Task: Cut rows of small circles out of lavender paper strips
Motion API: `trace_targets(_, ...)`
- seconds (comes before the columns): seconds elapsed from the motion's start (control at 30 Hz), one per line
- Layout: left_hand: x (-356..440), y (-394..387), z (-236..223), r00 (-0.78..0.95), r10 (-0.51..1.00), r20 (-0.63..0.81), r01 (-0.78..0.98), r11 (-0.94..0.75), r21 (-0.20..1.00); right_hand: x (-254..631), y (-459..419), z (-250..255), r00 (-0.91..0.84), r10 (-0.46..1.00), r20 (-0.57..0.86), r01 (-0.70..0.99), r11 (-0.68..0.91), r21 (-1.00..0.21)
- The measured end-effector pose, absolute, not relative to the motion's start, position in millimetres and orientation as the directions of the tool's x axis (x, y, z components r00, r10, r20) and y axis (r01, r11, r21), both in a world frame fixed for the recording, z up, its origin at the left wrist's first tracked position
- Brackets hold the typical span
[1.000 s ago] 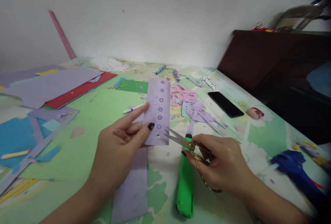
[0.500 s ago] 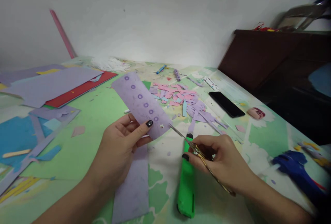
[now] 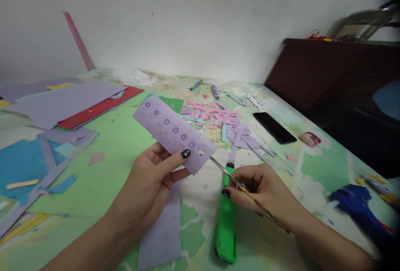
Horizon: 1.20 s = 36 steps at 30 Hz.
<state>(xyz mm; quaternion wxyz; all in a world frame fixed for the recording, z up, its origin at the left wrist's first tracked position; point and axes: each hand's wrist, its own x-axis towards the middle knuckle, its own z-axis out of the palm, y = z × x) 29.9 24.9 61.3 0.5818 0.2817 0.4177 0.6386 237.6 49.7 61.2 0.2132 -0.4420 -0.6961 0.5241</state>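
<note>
Between thumb and fingers, my left hand [image 3: 153, 175] grips a purple paper strip [image 3: 170, 131], tilted above the table. A row of small drawn circles runs along the strip, and a hole shows near its right end. My right hand [image 3: 261, 191] is closed around gold-handled scissors [image 3: 242, 185]. The blade tips touch or lie just behind the strip's right end; I cannot tell which. Below the scissors lies a green utility knife [image 3: 226, 217]. Another purple paper piece [image 3: 164, 233] lies under my left hand, partly hidden by it.
Pink and purple scraps [image 3: 215, 116] are heaped at the middle back. A black phone [image 3: 275, 127] and a pink rounded object [image 3: 309, 138] lie to the right, near a blue glue gun [image 3: 356, 204]. Coloured sheets [image 3: 75, 100] are stacked at left. A dark cabinet [image 3: 328, 66] stands beyond the right edge.
The purple strip has turned flatter, its left end dropping and its right end shifting right. The scissors have turned in my right hand, so their handles look edge-on.
</note>
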Motion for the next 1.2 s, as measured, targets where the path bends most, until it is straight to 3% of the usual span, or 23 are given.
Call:
trace_targets(0.77, 35.3, 20.9, 60.3, -0.058, 0.981, -0.186, -0.592, 0.116, 0.797, 235.0, 46.0, 54.5, -0.474, 0.876, -0.088, 0.408, 0.130, -0.904)
trace_targets(1.2, 34.6, 20.4, 59.8, -0.072, 0.974, -0.216, -0.560, 0.140, 0.817, 235.2, 50.1, 60.7, -0.492, 0.843, -0.219, 0.313, -0.064, -0.947)
